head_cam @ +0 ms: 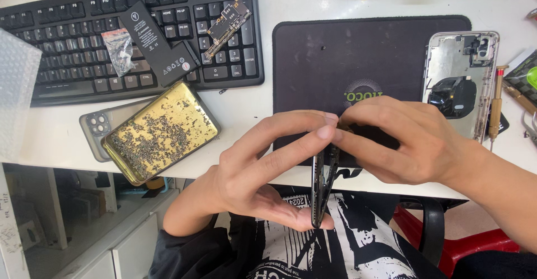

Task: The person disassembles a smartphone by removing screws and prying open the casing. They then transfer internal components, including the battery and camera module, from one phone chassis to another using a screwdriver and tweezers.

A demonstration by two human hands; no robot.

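A thin dark phone [323,186] stands on edge over my lap, seen edge-on, its two layers slightly apart near the top. My left hand [263,167] grips it, thumb at the bottom end and fingers reaching to the top. My right hand [411,139] pinches the top end from the right, fingertips meeting those of the left hand. The phone's faces are hidden from view.
A black mat [335,55] lies on the white desk with an opened phone housing [458,72] and a screwdriver [495,102] at its right. A gold tray [159,130] of small screws rests on a grey phone. A black keyboard [72,38] carries a battery [159,44], a circuit board [226,27] and a small bag [119,49].
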